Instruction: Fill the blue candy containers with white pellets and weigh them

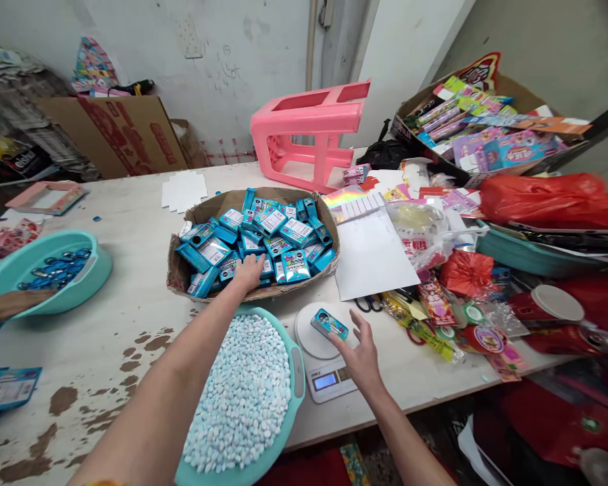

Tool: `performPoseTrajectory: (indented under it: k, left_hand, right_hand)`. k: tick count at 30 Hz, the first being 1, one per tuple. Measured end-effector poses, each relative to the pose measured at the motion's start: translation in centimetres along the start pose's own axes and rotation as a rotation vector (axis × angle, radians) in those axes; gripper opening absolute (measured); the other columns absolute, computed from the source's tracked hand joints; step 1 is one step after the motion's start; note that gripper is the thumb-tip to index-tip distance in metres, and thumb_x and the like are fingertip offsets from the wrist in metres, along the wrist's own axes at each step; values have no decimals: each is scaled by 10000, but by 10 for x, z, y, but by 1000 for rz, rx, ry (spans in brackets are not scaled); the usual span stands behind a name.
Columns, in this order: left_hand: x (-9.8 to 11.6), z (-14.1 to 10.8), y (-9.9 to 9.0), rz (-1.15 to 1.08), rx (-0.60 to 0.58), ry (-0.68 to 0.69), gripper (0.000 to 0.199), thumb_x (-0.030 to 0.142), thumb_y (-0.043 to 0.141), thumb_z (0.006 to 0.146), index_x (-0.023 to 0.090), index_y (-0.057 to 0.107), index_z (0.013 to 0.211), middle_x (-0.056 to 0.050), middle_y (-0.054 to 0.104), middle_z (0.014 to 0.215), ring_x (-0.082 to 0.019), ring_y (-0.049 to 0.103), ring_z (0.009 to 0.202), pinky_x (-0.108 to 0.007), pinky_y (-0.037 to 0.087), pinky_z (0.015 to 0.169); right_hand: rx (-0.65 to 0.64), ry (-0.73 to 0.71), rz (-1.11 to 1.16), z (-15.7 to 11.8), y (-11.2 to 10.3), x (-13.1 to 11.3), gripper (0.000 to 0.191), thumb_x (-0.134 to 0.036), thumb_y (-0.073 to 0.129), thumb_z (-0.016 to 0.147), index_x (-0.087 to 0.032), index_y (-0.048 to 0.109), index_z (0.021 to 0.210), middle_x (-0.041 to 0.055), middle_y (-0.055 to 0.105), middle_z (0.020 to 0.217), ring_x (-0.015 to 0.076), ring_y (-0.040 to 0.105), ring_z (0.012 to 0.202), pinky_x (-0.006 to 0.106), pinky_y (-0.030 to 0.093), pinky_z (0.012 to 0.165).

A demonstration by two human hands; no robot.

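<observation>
I see left hand (250, 272) in box (327, 219) beyond scale (311, 345), grip: can't tell | right hand (361, 351) spread by pack (330, 324) on scale | pellet tub (298, 374) left of scale

The small blue printed rectangular cartons (296, 264) look like smooth, glossy coated card, catching light on their faces, while the brown oval cardboard box (329, 219) around them is matt and rough along its worn rim. The round turquoise basin (298, 371) is smooth plastic with a soft sheen; the pale blue and white pebble-shaped pieces (243, 398) inside look matt and chalky. The white digital scale (317, 344) appears to be smooth plastic. The pink stool (329, 118) is glossy moulded plastic, the red bag (542, 196) thin, crinkled, shiny plastic, and the white tabletop (142, 270) matt, with rough-looking brown worn patches.
</observation>
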State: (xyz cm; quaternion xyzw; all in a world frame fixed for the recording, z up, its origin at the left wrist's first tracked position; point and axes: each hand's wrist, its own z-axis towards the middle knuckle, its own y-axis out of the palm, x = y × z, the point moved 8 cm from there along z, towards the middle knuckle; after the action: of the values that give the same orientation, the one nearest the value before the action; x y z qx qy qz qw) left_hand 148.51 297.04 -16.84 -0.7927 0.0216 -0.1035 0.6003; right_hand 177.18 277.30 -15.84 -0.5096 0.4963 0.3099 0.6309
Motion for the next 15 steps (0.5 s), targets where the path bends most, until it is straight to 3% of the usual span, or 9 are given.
performPoseTrajectory:
  k: [5, 8, 12, 15]
  left_hand:
    - [-11, -13, -9, -36, 18, -11, 803, 200, 613, 649, 211, 343, 1405, -178, 506, 1276, -350, 460, 1189, -464, 374, 954]
    - [-27, -35, -20, -87, 70, -56, 612, 191, 515, 715, 227, 452, 1322, -127, 587, 1199, -301, 538, 1106, -399, 433, 883]
    - [-41, -62, -28, -172, 102, -38, 385, 172, 369, 789, 228, 619, 1077, -47, 663, 1054, -216, 591, 1011, -320, 453, 866]
    - [-40, -70, -23, -226, 22, 29, 391, 198, 426, 763, 202, 615, 1105, -65, 627, 1141, -220, 561, 1076, -310, 436, 904]
  right_hand:
    - [49, -26, -8, -12, -32, -17, 474, -426, 652, 766, -216, 549, 1179, 109, 546, 1201, 271, 549, 1101, 486, 474, 951]
    - [54, -78, -16, -17, -39, -35, 387, -420, 639, 783, -220, 589, 1110, 102, 576, 1146, 259, 577, 1026, 487, 493, 918]
    - [18, -190, -19, -26, -26, -70, 287, -366, 621, 814, -225, 613, 1065, 87, 611, 1073, 245, 582, 1002, 454, 506, 885]
    - [-66, -237, 10, -34, 0, -86, 261, -339, 609, 832, -229, 616, 1069, 83, 618, 1065, 239, 585, 1014, 433, 505, 879]
